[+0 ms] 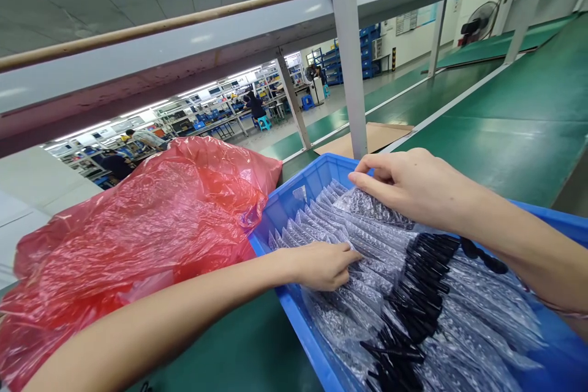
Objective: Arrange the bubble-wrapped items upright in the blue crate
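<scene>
Rows of clear bubble-wrap bags (362, 294) stand packed on edge in a blue plastic bin (294, 312). Bundled black cables or slim black parts (420, 285) stick out between the rows. My left hand (324, 264) rests on the left row with its fingers curled and the index finger lying across the bag tops; what is under the fingers is hidden. Over the far end of the bin, my right hand (408, 187) has thumb and index finger drawn together. Directly beneath it is a raised bubble-wrap bag (370, 205), which the curled fingers appear to grip.
A large red plastic bag (151, 220) lies left of the bin. Behind stand a white post (348, 55) and a sloping shelf rail (206, 27). A cardboard sheet (381, 135) lies on the green surface (514, 141). Workbenches and people are far off.
</scene>
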### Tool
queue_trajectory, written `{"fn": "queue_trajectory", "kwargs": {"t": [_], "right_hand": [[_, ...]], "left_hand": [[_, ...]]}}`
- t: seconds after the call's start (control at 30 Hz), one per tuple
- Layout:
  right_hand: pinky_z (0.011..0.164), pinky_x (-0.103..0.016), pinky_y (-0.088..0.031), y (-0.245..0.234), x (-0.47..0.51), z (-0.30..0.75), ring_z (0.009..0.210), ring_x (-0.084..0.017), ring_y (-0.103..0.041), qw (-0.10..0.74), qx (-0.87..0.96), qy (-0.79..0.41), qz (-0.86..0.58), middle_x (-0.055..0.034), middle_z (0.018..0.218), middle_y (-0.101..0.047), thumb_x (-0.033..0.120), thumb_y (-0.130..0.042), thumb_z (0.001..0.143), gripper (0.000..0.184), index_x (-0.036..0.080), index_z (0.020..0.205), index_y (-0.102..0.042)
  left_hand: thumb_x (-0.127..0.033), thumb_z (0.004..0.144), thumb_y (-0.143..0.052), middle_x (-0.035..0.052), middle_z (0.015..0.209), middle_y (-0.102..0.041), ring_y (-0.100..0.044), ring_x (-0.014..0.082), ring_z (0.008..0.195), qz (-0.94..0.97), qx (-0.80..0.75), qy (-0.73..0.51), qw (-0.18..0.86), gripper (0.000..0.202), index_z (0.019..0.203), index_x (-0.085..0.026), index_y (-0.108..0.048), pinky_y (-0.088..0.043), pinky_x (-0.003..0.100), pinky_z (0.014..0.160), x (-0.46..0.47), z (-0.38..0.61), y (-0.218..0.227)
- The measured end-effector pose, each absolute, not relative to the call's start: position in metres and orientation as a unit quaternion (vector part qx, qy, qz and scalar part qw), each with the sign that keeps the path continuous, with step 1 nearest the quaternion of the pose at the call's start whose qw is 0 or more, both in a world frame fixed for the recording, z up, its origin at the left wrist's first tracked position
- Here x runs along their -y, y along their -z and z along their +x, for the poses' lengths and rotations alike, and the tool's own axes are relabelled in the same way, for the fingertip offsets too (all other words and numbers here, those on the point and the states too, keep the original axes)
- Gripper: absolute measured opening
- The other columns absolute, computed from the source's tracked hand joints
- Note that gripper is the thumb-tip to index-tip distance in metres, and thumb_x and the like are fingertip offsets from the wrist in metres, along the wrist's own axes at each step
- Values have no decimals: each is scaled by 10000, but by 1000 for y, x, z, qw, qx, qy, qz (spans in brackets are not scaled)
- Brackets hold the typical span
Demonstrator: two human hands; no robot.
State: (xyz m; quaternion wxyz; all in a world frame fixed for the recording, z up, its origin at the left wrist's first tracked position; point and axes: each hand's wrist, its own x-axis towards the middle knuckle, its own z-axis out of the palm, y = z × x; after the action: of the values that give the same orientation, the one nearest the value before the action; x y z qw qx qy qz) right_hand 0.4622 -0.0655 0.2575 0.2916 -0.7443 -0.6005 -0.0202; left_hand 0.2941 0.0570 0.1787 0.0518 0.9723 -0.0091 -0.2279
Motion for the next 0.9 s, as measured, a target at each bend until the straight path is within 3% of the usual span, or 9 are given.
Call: {"fn": "queue_trajectory", "kwargs": {"t": [0.1, 0.17, 0.3, 0.37, 0.43, 0.53, 0.7, 0.9], "right_hand": [[557, -312, -318, -259, 65, 462, 545, -180, -535, 294, 603, 22, -742, 16, 601, -660, 440, -490, 956, 297, 262, 877, -714], [557, -311, -316, -259, 64, 461, 546, -178, -533, 297, 604, 23, -739, 15, 601, -660, 437, -491, 955, 296, 261, 867, -711], [571, -307, -313, -259, 63, 461, 569, -175, -533, 299, 603, 19, -739, 21, 621, -666, 436, -497, 962, 285, 264, 874, -706], [571, -301, -308, -259, 63, 461, 573, -174, -531, 298, 596, 19, -745, 27, 619, -663, 426, -508, 963, 269, 268, 875, -707], [571, -296, -304, -259, 63, 460, 576, -172, -534, 297, 592, 18, -749, 35, 617, -659, 412, -527, 960, 246, 271, 869, -707], [571, -294, -301, -260, 63, 460, 577, -166, -536, 300, 592, 13, -748, 46, 615, -654, 397, -550, 957, 223, 274, 855, -706], [569, -301, -302, -260, 64, 460, 581, -160, -540, 306, 597, 14, -741, 46, 629, -657, 390, -540, 971, 235, 269, 865, -712], [566, -302, -295, -260, 62, 461, 567, -153, -521, 310, 598, 17, -739, 43, 628, -640, 384, -558, 979, 227, 262, 861, -709]], "left_hand": [[-251, 1006, -390, 100, 1169, -620, -668, 210, 852, 976, 18, 217, 15, 397, 1374, -165, -510, -530, 320, 727, -57, 294, -177], [-250, 994, -426, 108, 1176, -604, -653, 212, 880, 982, 34, 186, -15, 339, 1289, -168, -573, -531, 323, 762, -58, 294, -175], [-256, 953, -524, 167, 1504, -419, -560, 303, 1158, 987, 95, 104, -78, 262, 1164, -170, -652, -480, 431, 984, -62, 297, -168], [-247, 949, -525, 148, 1568, -376, -533, 307, 1164, 984, 121, 98, -82, 265, 1167, -160, -648, -468, 442, 995, -65, 299, -165], [-216, 946, -504, 125, 1484, -497, -535, 279, 1089, 982, 137, 108, -67, 251, 1147, -142, -636, -471, 419, 981, -66, 303, -165], [-176, 915, -502, 108, 1197, -656, -543, 254, 1009, 985, 116, 130, -19, 223, 1110, -133, -603, -481, 382, 949, -66, 309, -166], [-168, 918, -440, 95, 1052, -666, -616, 233, 1004, 988, 22, 123, 95, 282, 1188, -138, -517, -509, 353, 899, -66, 328, -164], [-182, 917, -453, 140, 1037, -673, -662, 273, 970, 989, 13, 142, 27, 227, 1105, -104, -553, -530, 377, 872, -58, 349, -155]]}}
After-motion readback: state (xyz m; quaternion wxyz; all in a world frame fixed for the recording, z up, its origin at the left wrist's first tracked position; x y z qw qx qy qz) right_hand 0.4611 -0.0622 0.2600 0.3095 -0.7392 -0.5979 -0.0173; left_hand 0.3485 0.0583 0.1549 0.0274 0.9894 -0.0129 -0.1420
